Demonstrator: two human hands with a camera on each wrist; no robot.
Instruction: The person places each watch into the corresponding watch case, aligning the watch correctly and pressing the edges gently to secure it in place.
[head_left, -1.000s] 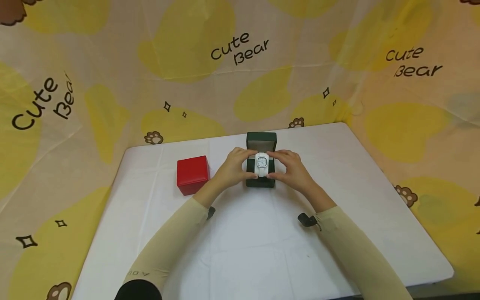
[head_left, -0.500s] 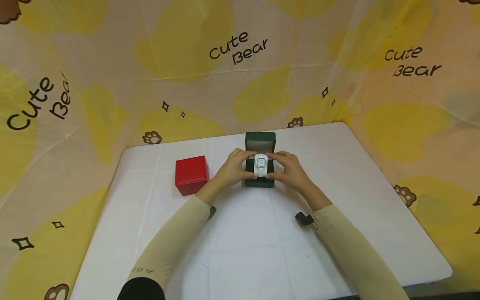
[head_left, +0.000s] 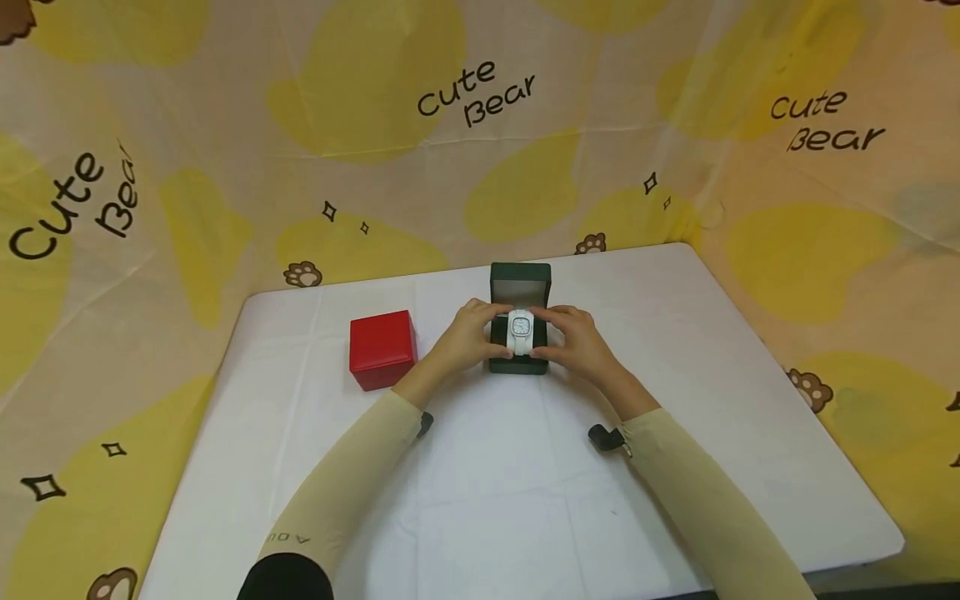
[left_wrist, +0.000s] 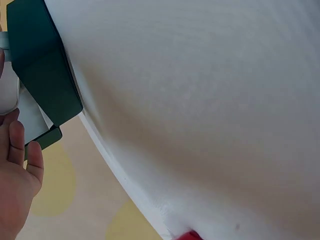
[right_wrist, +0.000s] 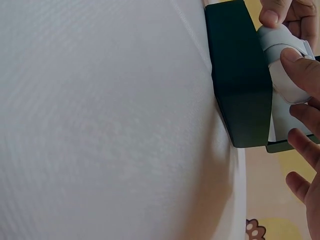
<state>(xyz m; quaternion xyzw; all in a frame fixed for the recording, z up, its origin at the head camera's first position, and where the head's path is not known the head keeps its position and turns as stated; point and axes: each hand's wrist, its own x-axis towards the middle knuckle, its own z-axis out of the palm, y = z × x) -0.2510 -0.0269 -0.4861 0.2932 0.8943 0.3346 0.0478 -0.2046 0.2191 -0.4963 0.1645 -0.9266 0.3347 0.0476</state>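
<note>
A white watch (head_left: 521, 327) with a squarish face is strapped round a pale cushion (right_wrist: 287, 82). It sits at the mouth of a dark green box (head_left: 521, 272), whose lid stands raised at the back. My left hand (head_left: 467, 337) pinches the watch's left side between thumb and fingers. From the opposite side my right hand (head_left: 576, 339) grips it the same way, its thumb (right_wrist: 292, 56) on the strap in the right wrist view. In the left wrist view, the box's front wall (left_wrist: 42, 65) hides the cushion's lower part.
Left of the green box stands a closed red box (head_left: 382, 346), close by my left forearm. The white table (head_left: 487, 500) has its far edge just behind the green box. A patterned yellow cloth (head_left: 360, 133) hangs behind it.
The watch has moved slightly down toward the box's front, with both hands following while they keep hold of it. The red box and green box stay put.
</note>
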